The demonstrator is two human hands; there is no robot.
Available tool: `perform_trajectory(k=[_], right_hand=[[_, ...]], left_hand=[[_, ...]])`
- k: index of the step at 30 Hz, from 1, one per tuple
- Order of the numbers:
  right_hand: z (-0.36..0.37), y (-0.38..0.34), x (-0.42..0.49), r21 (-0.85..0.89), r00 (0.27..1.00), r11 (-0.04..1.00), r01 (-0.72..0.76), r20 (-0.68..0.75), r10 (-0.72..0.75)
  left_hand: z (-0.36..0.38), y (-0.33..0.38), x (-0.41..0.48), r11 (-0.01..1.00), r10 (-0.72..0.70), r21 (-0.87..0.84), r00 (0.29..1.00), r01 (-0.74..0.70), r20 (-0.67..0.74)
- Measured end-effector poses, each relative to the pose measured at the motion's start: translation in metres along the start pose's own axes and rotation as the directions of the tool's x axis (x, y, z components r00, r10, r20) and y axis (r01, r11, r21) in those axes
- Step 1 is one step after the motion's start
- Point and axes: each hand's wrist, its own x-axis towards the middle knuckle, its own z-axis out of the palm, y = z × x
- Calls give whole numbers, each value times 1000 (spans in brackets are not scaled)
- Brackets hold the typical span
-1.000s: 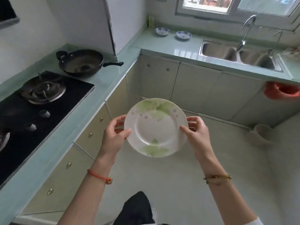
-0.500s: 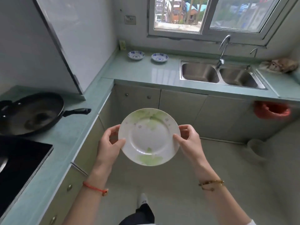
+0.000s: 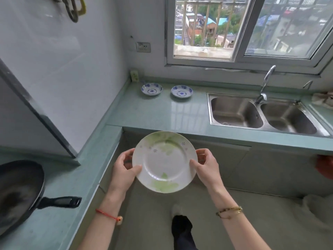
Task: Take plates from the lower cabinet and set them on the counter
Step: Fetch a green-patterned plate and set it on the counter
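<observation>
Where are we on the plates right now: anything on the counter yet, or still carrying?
Two small blue-patterned dishes already sit on the pale green counter. In hand: the left hand and right hand grip the white round plate with green leaves in the air. It is not yet set down.

no text, label, brand or number can be read anywhere.

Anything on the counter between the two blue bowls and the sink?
No. In the head view the counter is bare between the blue bowls and the sink.
</observation>
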Motion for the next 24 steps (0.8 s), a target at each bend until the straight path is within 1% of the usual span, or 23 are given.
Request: perform_trajectory(k=[4, 9, 14, 20, 24], right_hand=[[23, -16, 98, -41, 998, 999, 17, 68, -14], [57, -43, 219, -107, 986, 994, 37, 168, -19], [99, -61, 319, -186, 973, 982, 34, 230, 10], [158, -69, 412, -266, 968, 964, 11, 245, 57], [200, -63, 465, -316, 961, 948, -21, 254, 106]], left_hand=[[18, 8, 84, 1000, -15, 9, 999, 15, -46], [40, 19, 188, 999, -43, 25, 990, 47, -138], [53, 20, 284, 991, -69, 100, 976, 91, -208], [52, 2, 392, 973, -109, 174, 965, 153, -239], [46, -20, 457, 954, -144, 225, 963, 195, -226]])
